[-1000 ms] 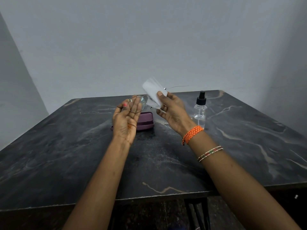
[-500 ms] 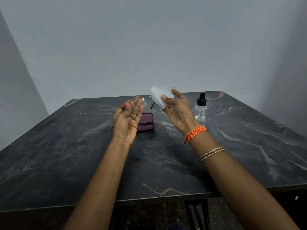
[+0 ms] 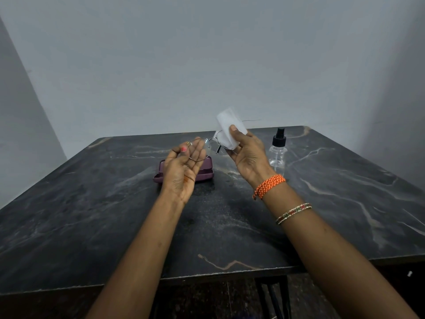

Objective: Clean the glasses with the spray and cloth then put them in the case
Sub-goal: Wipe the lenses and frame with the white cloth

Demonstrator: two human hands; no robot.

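Thin wire-rimmed glasses (image 3: 208,143) hang in the air above the table, held at one lens by my left hand (image 3: 185,168). My right hand (image 3: 247,155) pinches a white cloth (image 3: 226,127) around the other lens, thumb on top. One temple arm sticks out to the right behind the cloth. An open purple case (image 3: 207,172) lies on the table just behind my left hand, partly hidden by it. A clear spray bottle (image 3: 278,150) with a black pump top stands upright to the right of my right hand.
The dark marble table (image 3: 115,215) has its front edge near me. Grey walls close in behind and at both sides. A dark leg of furniture shows below the table's front edge.
My right hand has brought the cloth from above down onto the right lens and now wraps it. My left hand with the glasses has stayed almost still.
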